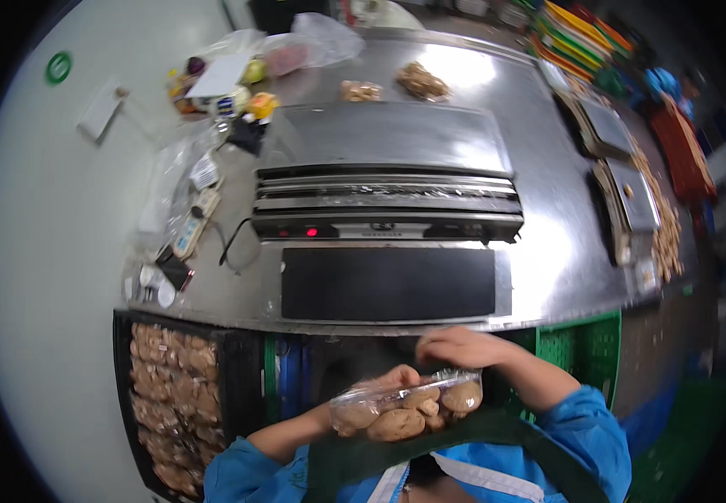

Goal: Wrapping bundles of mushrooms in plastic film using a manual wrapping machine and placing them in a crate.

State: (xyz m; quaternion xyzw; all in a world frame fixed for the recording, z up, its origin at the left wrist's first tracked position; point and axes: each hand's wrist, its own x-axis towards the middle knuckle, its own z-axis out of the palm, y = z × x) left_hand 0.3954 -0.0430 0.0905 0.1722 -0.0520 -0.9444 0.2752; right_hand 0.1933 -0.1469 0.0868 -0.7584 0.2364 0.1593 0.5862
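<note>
Close to my body, a clear film-wrapped pack of brown mushrooms (413,411) is tilted so that the mushrooms show through it. My left hand (392,379) is closed on its far left side, with part of the fingers hidden behind the pack. Just above the pack's right end is my right hand (459,345), fingers bent and pointing left. Motion smears those fingers, and whether they pinch any film cannot be made out. Beyond both hands stands a bar sealer (388,205) with a red light and a black pad (388,283) in front.
A dark crate (241,381) of wrapped mushroom packs stands at lower left, a green crate (577,352) at right. The steel table (539,277) carries scales (631,197), loose mushrooms (669,239), bagged mushrooms (422,81), and a power strip (195,222) with its cable.
</note>
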